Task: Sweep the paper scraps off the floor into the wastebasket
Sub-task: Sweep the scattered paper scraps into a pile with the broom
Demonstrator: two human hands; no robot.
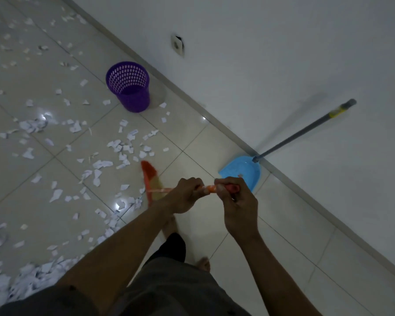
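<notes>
Both fists grip the broom: my left hand is nearer the head, my right hand at the handle's red tip. Its long axis runs 3 to 9 o'clock, orange head at 9, at the edge of the scraps. The wastebasket stands upright at 11, near the wall. The dustpan sits at 1 by the wall's foot, its pole slanting toward 2. Bare tile lies from 3 to 5; scraps spread from 7 to 11.

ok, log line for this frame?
left hand: grips broom | right hand: grips broom | broom head: down beside paper scraps | wastebasket: upright | dustpan: untouched, by wall
</notes>
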